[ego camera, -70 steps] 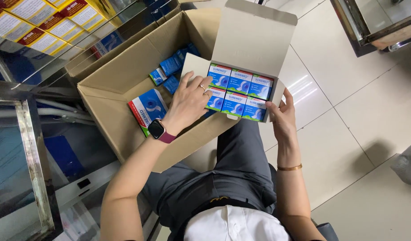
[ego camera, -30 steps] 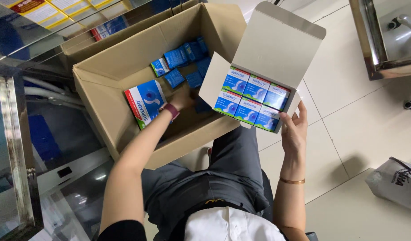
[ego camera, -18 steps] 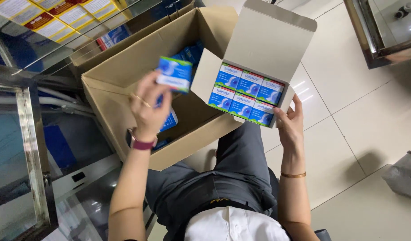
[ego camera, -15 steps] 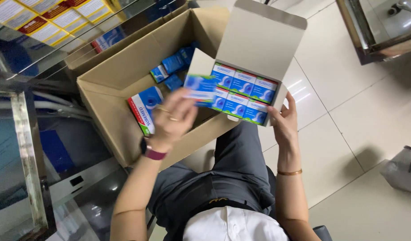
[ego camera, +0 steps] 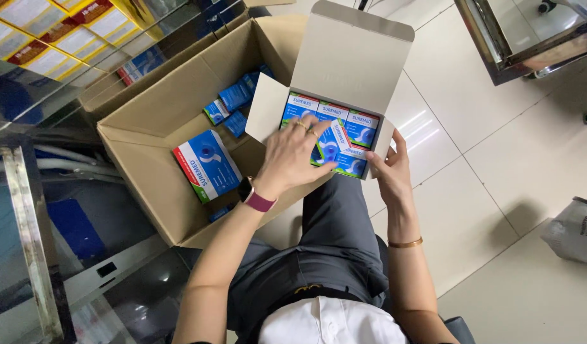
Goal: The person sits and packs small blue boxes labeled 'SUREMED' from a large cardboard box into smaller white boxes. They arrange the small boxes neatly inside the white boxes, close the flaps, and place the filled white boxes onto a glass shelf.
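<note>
My right hand [ego camera: 390, 173] grips the near right corner of an open white carton [ego camera: 354, 57] with its lid flipped up. Inside lie rows of small blue-and-white boxes [ego camera: 363, 125]. My left hand [ego camera: 292, 153], a watch on its wrist, reaches over the carton and holds one small blue box [ego camera: 332, 137] tilted on top of the rows. The carton hovers over the near right edge of a big brown cardboard box [ego camera: 154, 102]. That box contains several loose small blue boxes [ego camera: 231, 102] and a larger blue, white and red pack [ego camera: 207, 164].
A glass display case with a metal frame [ego camera: 32, 210] stands at the left, with yellow packs [ego camera: 45, 32] behind the glass. Another metal-framed case [ego camera: 523, 38] is at the top right. A grey plastic bag [ego camera: 577, 230] lies on the tiled floor at the right.
My left hand went into the brown box, lifted out one small blue box and carried it right to the white carton, where it now rests on the rows. My right hand kept its hold.
</note>
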